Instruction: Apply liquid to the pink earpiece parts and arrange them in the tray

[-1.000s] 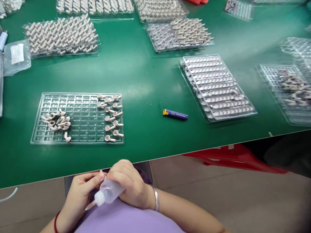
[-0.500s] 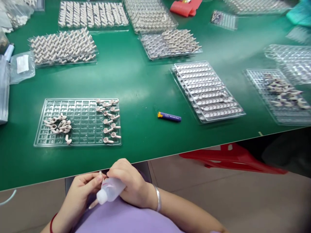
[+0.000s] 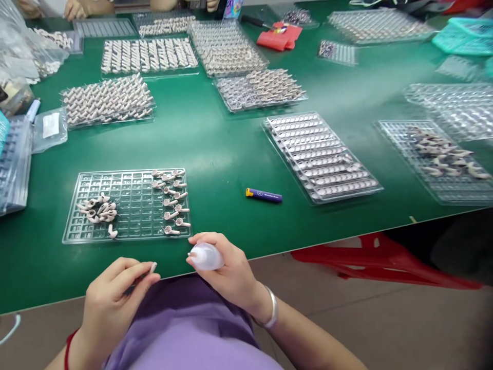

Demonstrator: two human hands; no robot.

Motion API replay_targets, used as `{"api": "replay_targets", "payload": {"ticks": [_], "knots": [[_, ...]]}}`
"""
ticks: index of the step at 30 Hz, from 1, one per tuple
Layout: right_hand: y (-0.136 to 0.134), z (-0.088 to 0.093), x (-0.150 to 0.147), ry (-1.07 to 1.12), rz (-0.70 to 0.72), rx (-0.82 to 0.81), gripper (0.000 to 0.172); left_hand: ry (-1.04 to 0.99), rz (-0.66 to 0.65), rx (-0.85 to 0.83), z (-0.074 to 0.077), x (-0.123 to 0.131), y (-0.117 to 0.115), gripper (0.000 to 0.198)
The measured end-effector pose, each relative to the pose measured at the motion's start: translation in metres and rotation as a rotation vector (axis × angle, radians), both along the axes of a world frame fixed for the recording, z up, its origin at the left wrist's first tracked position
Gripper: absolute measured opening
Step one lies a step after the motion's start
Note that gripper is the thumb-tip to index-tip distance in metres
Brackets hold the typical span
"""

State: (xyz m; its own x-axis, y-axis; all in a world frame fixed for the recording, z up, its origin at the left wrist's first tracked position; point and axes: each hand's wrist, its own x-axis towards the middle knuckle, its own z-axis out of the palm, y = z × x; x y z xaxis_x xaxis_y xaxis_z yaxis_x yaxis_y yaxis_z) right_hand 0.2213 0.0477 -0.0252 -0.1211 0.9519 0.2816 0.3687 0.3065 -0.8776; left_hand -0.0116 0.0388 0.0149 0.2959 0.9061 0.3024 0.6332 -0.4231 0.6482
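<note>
My left hand [image 3: 117, 290], at the table's front edge, pinches a small white stemmed part [image 3: 153, 267] between thumb and fingers; most of it is hidden. My right hand [image 3: 231, 270] is wrapped around a small translucent squeeze bottle [image 3: 210, 257], its white top tilted toward the left. Beyond the hands lies a clear compartment tray [image 3: 133, 239]. White earbud-shaped shells [image 3: 169, 202] with stems sit along its right side. A loose pile of similar shells [image 3: 100, 208] rests on its left part.
A purple lighter [image 3: 264, 195] with a yellow end lies right of the tray. Filled trays stand behind, including one of white round-ended pieces [image 3: 321, 156] and one of stemmed pieces [image 3: 110, 100]. A red stool [image 3: 377, 262] is below the edge. Other people's hands [image 3: 75, 9] show far left.
My hands have moved apart: the right has lifted rightward and up with the bottle, turning its top away; the left has shifted slightly left with the part. The view has tilted up.
</note>
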Motion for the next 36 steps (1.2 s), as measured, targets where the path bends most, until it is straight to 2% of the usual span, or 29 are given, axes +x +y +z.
{"api": "replay_targets", "payload": {"ticks": [4, 9, 13, 16, 21, 25, 27, 29, 32, 34, 36], "knots": [[0.001, 0.0, 0.0, 0.025, -0.011, -0.012, 0.024, 0.024, -0.009, 0.035, 0.002, 0.001, 0.017, 0.011], [0.002, 0.003, 0.0, 0.053, -0.035, -0.052, 0.019, 0.092, -0.024, 0.158, 0.007, 0.005, 0.072, 0.008], [0.003, 0.003, 0.001, 0.084, -0.045, -0.044, 0.019, 0.226, -0.072, 0.14, 0.008, 0.008, 0.117, 0.019], [0.003, 0.001, 0.001, 0.09, -0.038, -0.039, 0.019, 0.332, -0.111, 0.073, 0.005, 0.013, 0.135, 0.03], [0.003, 0.0, 0.001, 0.091, -0.034, -0.031, 0.02, 0.414, -0.169, 0.03, -0.001, 0.02, 0.144, 0.039], [0.003, 0.001, 0.001, 0.098, -0.041, -0.029, 0.019, 0.393, -0.175, 0.021, 0.007, 0.016, 0.142, 0.038], [0.003, 0.002, 0.001, 0.107, -0.048, -0.032, 0.019, 0.345, -0.085, 0.047, 0.018, 0.004, 0.141, 0.033], [0.002, 0.002, 0.002, 0.118, -0.05, -0.039, 0.019, 0.315, 0.091, 0.074, 0.031, -0.014, 0.14, 0.026], [0.002, 0.003, 0.002, 0.117, -0.051, -0.051, 0.018, 0.433, 0.323, -0.025, 0.045, -0.044, 0.138, 0.025], [0.002, 0.003, 0.002, 0.115, -0.052, -0.054, 0.017, 0.538, 0.342, -0.168, 0.047, -0.056, 0.137, 0.025], [0.002, 0.003, 0.001, 0.114, -0.054, -0.05, 0.017, 0.563, 0.285, -0.273, 0.045, -0.06, 0.136, 0.021]]}}
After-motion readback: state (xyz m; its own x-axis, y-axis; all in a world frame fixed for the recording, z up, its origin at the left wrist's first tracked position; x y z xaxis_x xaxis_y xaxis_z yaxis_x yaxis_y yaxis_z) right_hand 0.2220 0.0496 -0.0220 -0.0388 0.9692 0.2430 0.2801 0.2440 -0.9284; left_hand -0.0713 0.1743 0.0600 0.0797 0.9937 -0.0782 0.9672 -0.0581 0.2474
